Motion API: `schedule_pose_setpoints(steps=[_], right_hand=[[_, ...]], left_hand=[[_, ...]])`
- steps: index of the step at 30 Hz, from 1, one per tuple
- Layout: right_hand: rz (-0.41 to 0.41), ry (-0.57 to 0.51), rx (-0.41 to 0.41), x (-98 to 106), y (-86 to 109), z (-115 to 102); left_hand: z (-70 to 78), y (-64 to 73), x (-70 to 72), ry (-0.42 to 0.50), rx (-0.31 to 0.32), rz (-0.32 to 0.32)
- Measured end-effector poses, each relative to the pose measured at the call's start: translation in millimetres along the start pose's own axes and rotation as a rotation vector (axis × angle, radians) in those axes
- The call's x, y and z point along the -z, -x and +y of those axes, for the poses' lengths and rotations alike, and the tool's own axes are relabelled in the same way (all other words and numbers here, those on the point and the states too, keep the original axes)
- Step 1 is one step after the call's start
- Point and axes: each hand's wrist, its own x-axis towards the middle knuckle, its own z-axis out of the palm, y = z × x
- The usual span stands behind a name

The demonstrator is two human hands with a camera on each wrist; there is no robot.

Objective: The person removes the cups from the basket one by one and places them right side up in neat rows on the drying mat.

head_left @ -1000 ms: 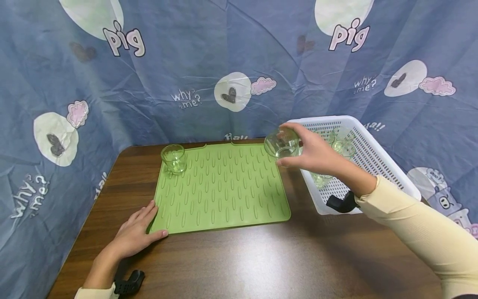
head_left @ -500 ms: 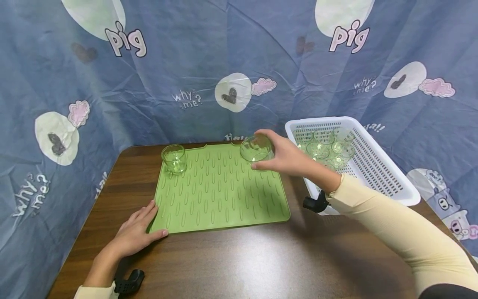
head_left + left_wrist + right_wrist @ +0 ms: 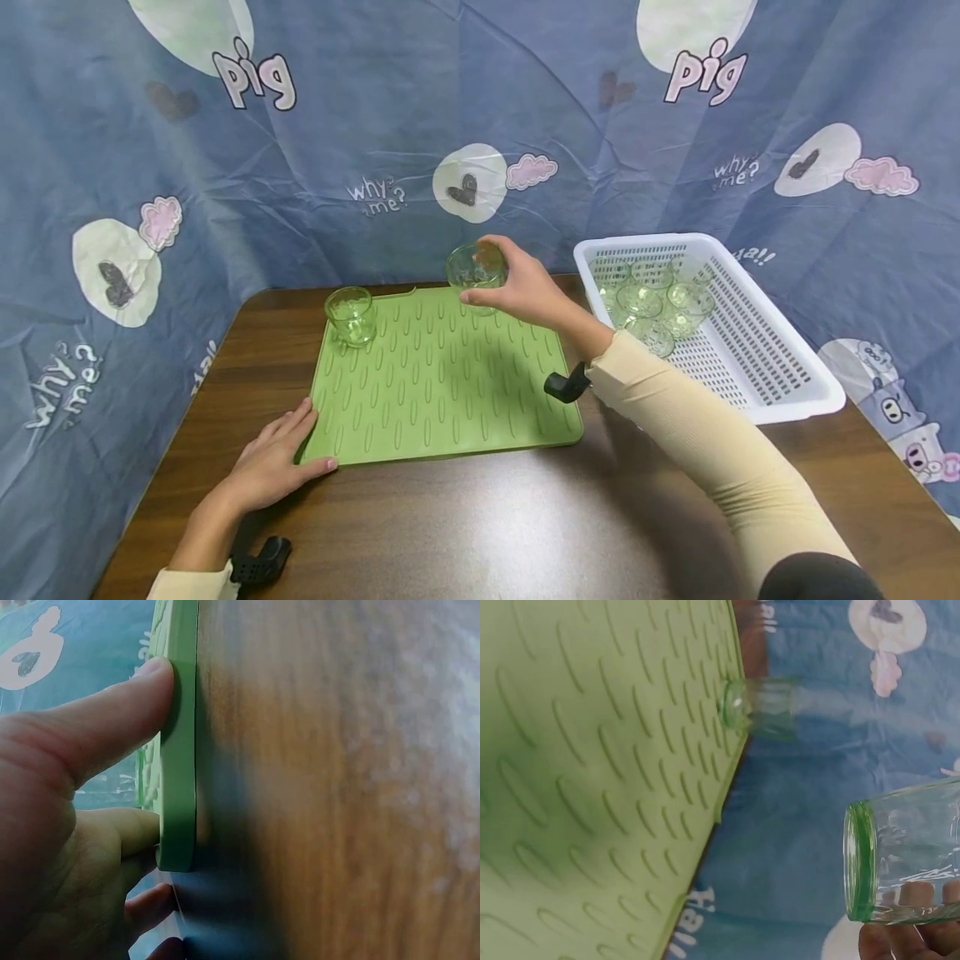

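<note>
In the head view my right hand (image 3: 531, 287) holds a clear, green-tinted glass cup (image 3: 463, 268) between thumb and fingers, above the back of the green ribbed mat (image 3: 420, 408). The right wrist view shows the thick base of that held cup (image 3: 862, 862) apart from the mat, with fingertips under its side. A second glass cup (image 3: 351, 318) stands upright on the mat's back left corner. My left hand (image 3: 270, 467) rests at the front left corner of the mat. In the left wrist view its thumb (image 3: 112, 720) touches the mat's edge (image 3: 178, 772).
A white perforated basket (image 3: 795, 412) stands to the right of the mat, with several glass cups (image 3: 651, 302) grouped on its left side. Brown wooden table (image 3: 465, 533) surrounds the mat. A blue printed cloth (image 3: 315, 217) hangs behind the table.
My right hand has carried the glass cup leftward from beside the basket to over the back of the mat. The left hand stays at the mat's corner.
</note>
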Motion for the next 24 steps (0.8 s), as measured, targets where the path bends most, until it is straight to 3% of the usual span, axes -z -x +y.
schedule_pose_setpoints(steps=[9, 17, 24], right_hand=[[-0.035, -0.019, -0.064, -22, -6.4, 15], [0.009, -0.061, -0.106, -41, -20.9, 24], [0.003, -0.164, -0.158, -60, -34.6, 21]], left_hand=[[1.4, 0.5, 1.4, 0.003, 0.005, -0.005], [2.5, -0.3, 2.6, -0.002, 0.004, -0.005], [1.2, -1.2, 1.0, -0.002, 0.002, -0.011]])
